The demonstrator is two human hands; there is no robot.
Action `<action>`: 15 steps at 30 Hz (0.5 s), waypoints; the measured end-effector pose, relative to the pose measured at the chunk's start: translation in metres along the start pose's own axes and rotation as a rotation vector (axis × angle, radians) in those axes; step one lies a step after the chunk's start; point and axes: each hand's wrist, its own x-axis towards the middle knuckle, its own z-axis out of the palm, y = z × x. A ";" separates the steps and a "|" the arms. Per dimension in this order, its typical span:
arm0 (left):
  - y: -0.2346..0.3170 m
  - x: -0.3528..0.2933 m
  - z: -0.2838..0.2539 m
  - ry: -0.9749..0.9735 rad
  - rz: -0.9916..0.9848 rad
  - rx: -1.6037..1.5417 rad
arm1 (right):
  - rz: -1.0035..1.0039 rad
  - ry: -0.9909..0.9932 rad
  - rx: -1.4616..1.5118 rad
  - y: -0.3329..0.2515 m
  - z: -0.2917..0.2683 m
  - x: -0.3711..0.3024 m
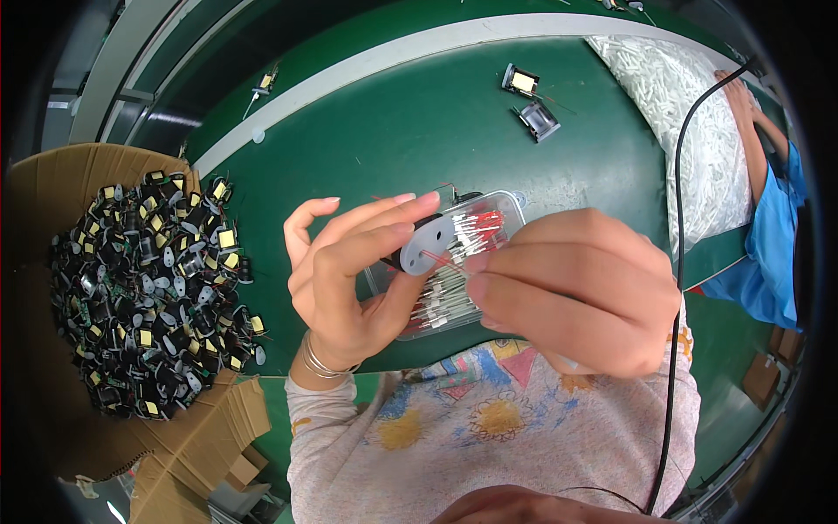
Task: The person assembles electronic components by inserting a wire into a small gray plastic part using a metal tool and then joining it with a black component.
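My left hand point(345, 271) grips a small black electronic part with a grey oval end plate point(428, 246); the plate has small dark holes and faces right. My right hand point(580, 293) is closed, thumb and forefinger pinching thin reddish leads point(443, 261) whose far end meets the plate. Whether the leads go into a hole, I cannot tell. Under both hands stands a clear plastic box point(515, 205) filled with rows of thin leaded parts with white and red sleeves point(449, 293). My hands hide some of the box.
A cardboard box point(30, 175) on the left holds a heap of similar black parts point(157, 297). Two loose parts point(524, 83) point(539, 120) lie on the green table point(393, 113). At right are a bag of white pieces point(698, 122), a black cable point(677, 262) and another person's arm point(746, 131).
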 end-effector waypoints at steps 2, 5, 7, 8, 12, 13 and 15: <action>0.000 0.000 -0.001 -0.003 0.005 0.007 | -0.019 -0.041 0.010 0.003 -0.004 0.000; 0.000 0.000 0.001 0.013 0.020 0.007 | -0.024 -0.058 0.019 0.004 -0.002 0.001; 0.000 0.000 0.000 0.006 0.020 0.014 | -0.013 -0.034 0.022 0.003 -0.003 0.001; 0.000 0.000 0.000 0.000 0.018 0.023 | -0.022 -0.073 0.020 0.003 -0.005 0.001; 0.002 0.001 0.000 -0.009 0.011 0.030 | -0.032 -0.051 -0.010 0.000 -0.003 0.000; 0.002 0.001 -0.001 -0.011 -0.001 0.019 | -0.034 -0.031 -0.016 -0.001 -0.001 0.000; 0.003 0.001 -0.002 -0.014 -0.013 0.009 | -0.033 -0.005 -0.012 -0.001 0.000 -0.001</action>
